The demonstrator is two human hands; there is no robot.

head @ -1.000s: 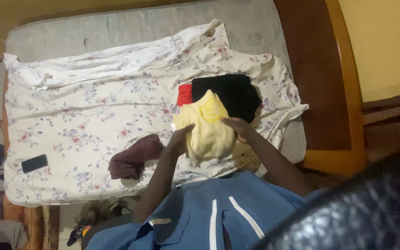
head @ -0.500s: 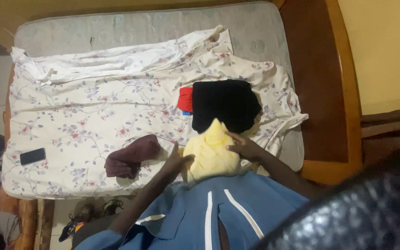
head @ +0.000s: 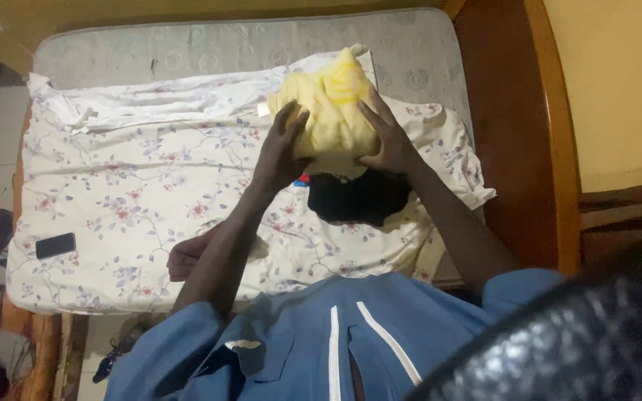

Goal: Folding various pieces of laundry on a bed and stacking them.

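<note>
Cupping the folded yellow garment (head: 332, 111) between my left hand (head: 280, 152) and right hand (head: 388, 141), both closed on its sides above the black folded clothes (head: 358, 199) on the floral sheet (head: 128, 200), I judge it light, soft and floppy, best supported underneath.

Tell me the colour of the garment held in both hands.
Pale yellow garment, clearest in the head view.
</note>
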